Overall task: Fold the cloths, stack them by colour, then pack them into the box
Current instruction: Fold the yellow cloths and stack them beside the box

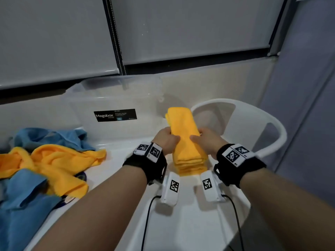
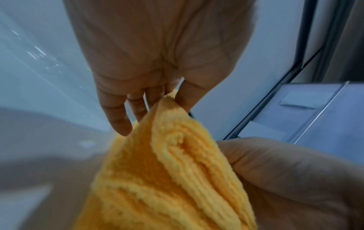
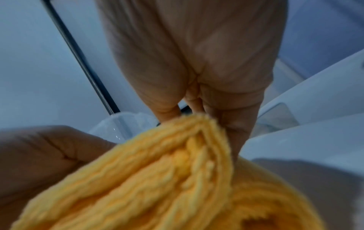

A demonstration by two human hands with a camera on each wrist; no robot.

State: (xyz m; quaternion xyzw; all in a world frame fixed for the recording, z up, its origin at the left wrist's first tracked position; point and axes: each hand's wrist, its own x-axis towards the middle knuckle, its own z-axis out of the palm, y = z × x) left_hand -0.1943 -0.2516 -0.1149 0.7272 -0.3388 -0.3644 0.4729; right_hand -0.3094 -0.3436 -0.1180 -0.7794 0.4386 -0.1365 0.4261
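Observation:
A stack of folded yellow cloths (image 1: 186,140) is lifted off the white table, tilted away from me. My left hand (image 1: 165,140) grips its left side, thumb on top and fingers beneath. My right hand (image 1: 206,140) grips the right side the same way. In the left wrist view the stack's layered edge (image 2: 173,179) sits between thumb and fingers (image 2: 118,115). The right wrist view shows the layered edge (image 3: 157,179) the same way. The clear plastic box (image 1: 116,105) with a black label stands behind, left of the stack. Unfolded yellow cloths (image 1: 59,160) and blue cloths (image 1: 27,196) lie heaped at the left.
A white plastic chair (image 1: 253,127) stands just right of the table (image 1: 190,223), close to my right hand. Grey window blinds (image 1: 181,29) and a ledge run behind the box. Cables trail from my wrist units over the table's near part.

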